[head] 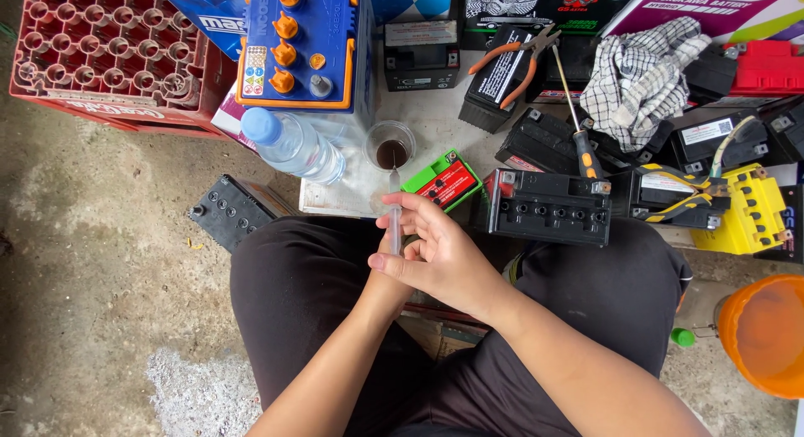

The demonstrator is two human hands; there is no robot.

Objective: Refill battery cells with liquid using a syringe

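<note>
My right hand (440, 257) is raised over my lap with its fingers curled around a clear syringe (394, 212). The syringe stands upright, and its tip points toward a small glass (390, 144) that holds a little dark liquid. My left hand (385, 279) lies under the right one and is mostly hidden, so I cannot make out its grip. A small black battery (548, 206) with a row of open filler holes sits just right of my hands. A green and red battery (441, 181) lies beside the glass.
A clear water bottle (293, 144) lies left of the glass. Behind it are a blue battery with orange caps (301, 43) and a red crate (109, 51). Pliers (515, 56), a screwdriver (574, 110), a checked cloth (641, 72) and several batteries crowd the right. An orange bucket (766, 336) stands at the right edge.
</note>
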